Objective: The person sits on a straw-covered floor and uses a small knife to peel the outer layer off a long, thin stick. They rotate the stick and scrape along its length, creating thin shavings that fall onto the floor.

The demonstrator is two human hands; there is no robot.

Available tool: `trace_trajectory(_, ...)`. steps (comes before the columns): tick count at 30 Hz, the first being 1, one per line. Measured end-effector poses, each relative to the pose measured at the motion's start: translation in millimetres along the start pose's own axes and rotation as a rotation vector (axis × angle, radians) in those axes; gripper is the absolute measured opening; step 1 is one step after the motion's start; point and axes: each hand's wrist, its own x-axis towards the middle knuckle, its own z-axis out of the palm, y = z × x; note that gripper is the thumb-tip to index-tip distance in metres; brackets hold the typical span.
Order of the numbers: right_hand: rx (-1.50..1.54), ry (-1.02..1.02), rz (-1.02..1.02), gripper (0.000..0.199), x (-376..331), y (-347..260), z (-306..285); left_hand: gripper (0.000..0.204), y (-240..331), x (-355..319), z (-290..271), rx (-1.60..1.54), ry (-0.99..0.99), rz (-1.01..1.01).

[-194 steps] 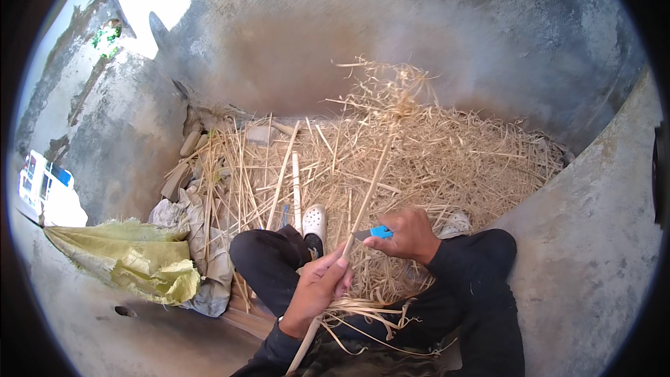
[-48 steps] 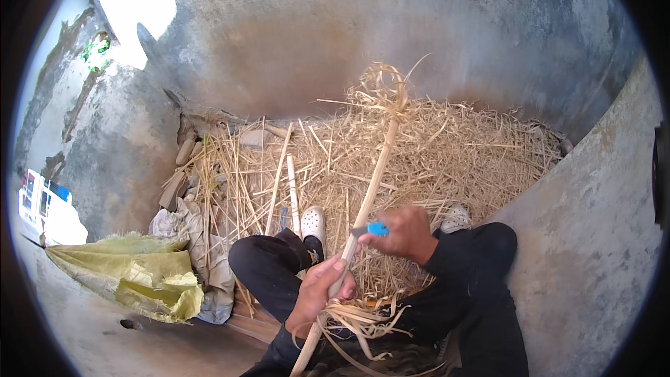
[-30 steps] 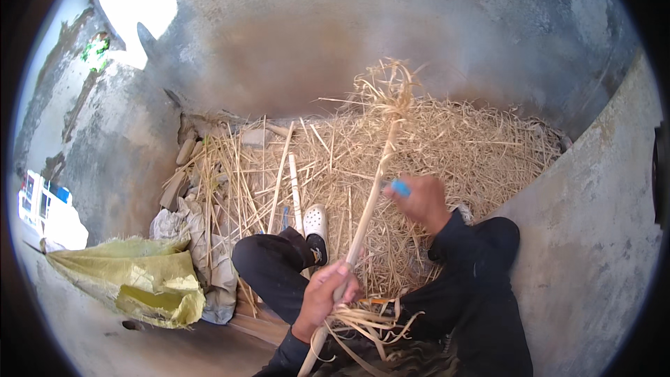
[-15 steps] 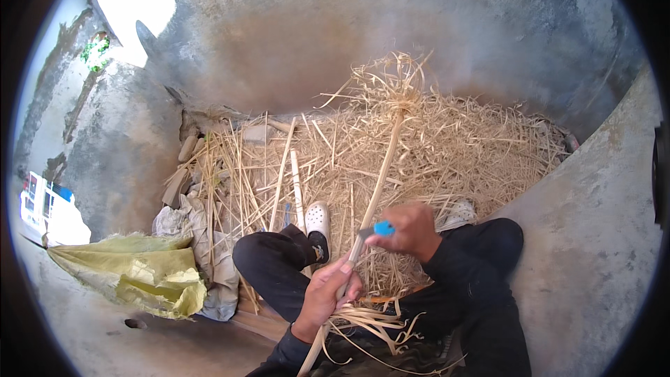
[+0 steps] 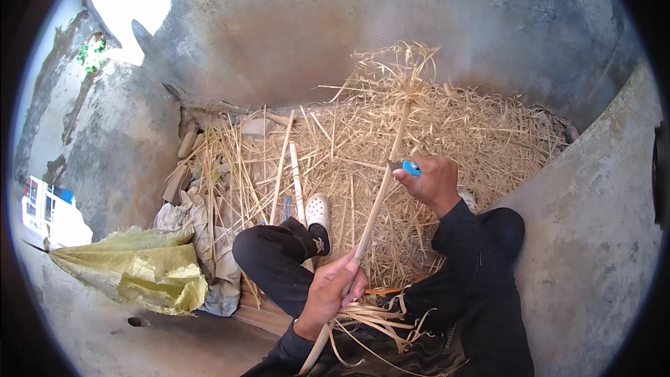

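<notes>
A long pale bamboo strip [image 5: 382,195] runs slantwise from my lap up to the far wall side. Its far end carries a tuft of curled shavings [image 5: 412,84]. Low on the strip, my left hand [image 5: 329,290] is closed around it. My right hand [image 5: 434,183] grips a knife [image 5: 412,168] with a blue handle; its short dark blade rests against the strip about midway up. Thin peeled curls [image 5: 380,321] hang over my lap next to the left hand.
Shavings and loose strips [image 5: 488,143] cover the floor ahead. A torn yellow-green sack [image 5: 143,272] and a greyish cloth [image 5: 222,279] lie at left. My shoe [image 5: 317,209] stands among the strips. Concrete walls [image 5: 293,35] rise behind and at right.
My right hand has slid the knife up along the bamboo strip, away from my left hand. The left hand keeps its hold, and the strip has shifted slightly.
</notes>
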Motion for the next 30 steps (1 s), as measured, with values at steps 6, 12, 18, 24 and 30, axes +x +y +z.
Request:
trace_trajectory(6,0.131,-0.043,-0.226,0.066,-31.0,-40.5,1.8,0.046,-2.3,1.4,-5.4,-0.045,0.014,0.028)
trace_trajectory(12,0.047,-0.084,0.223,0.062,13.0,10.2,-4.6,0.047,-4.5,-7.1,8.9,0.059,0.049,-0.018)
trace_trajectory(18,0.229,-0.114,-0.155,0.065,-40.7,-53.5,5.4,0.046,0.7,2.0,-5.2,-0.044,-0.006,0.033)
trace_trajectory(24,0.152,-0.155,0.024,0.068,-9.2,-22.4,6.7,0.046,-3.0,5.9,-7.5,-0.048,-0.007,0.049)
trace_trajectory(30,0.101,-0.072,-0.172,0.069,-17.7,-30.3,2.1,0.046,-6.0,5.7,-7.8,-0.054,-0.007,0.066)
